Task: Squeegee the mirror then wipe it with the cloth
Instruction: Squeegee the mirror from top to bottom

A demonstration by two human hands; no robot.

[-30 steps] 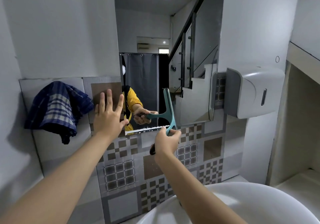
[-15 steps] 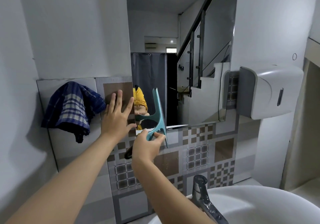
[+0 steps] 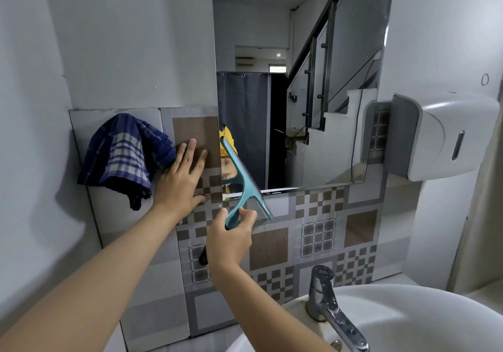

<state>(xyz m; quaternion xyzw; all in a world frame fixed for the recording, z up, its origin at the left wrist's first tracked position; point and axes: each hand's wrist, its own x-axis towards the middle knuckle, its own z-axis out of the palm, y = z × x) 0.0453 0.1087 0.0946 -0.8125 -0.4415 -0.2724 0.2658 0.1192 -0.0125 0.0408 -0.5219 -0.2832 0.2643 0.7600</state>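
Observation:
A frameless mirror (image 3: 313,79) hangs on the wall above the tiled backsplash. My right hand (image 3: 230,242) grips the handle of a teal squeegee (image 3: 242,180), whose blade lies tilted across the mirror's lower left corner and runs past its bottom edge. My left hand (image 3: 181,180) rests flat with spread fingers on the tiles just left of the mirror. A blue checked cloth (image 3: 123,155) hangs on the wall right beside my left hand, touching its back edge.
A white sink (image 3: 408,321) with a chrome tap (image 3: 330,305) sits below at the right. A white and grey wall dispenser (image 3: 441,136) juts out right of the mirror. A wall corner closes in on the left.
My right hand has swept the squeegee leftwards along the bottom of the mirror to its lower left corner. My left hand stays flat on the tiles. The view has shifted.

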